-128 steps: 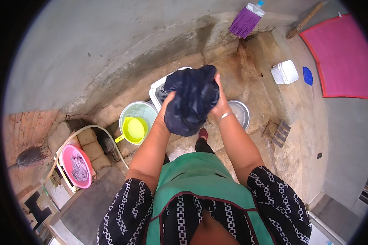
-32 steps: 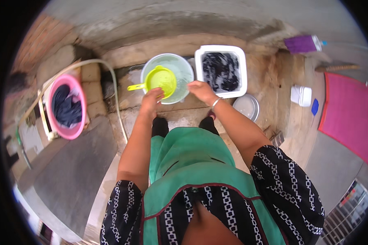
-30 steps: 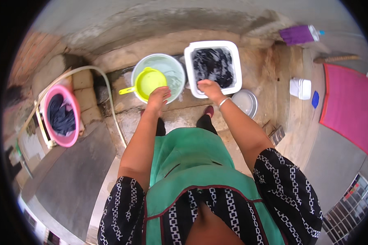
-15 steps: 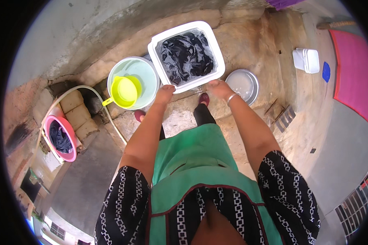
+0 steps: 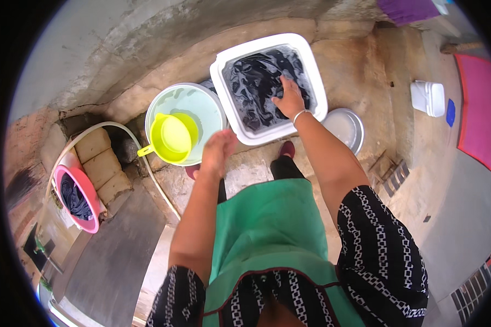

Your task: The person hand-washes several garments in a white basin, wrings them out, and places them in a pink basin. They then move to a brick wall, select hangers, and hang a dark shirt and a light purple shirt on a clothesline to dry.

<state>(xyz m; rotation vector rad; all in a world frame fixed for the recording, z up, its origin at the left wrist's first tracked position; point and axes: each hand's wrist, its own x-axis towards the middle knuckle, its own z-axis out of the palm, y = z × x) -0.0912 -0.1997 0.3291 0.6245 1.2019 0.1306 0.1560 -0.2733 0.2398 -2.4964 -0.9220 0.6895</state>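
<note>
Open tan concrete borders the white square plastic tub, right hand over wet black cloth, grip apart, left hand blurred, grip unclear.

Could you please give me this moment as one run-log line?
Left hand: blurred, near white tub | Right hand: open over tub's dark cloth, contact unclear | Yellow dipper: in round basin

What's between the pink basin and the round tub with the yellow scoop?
Tan blocks, then the pale hose, lie between the pink basin and round tub; head view shows it.
</note>
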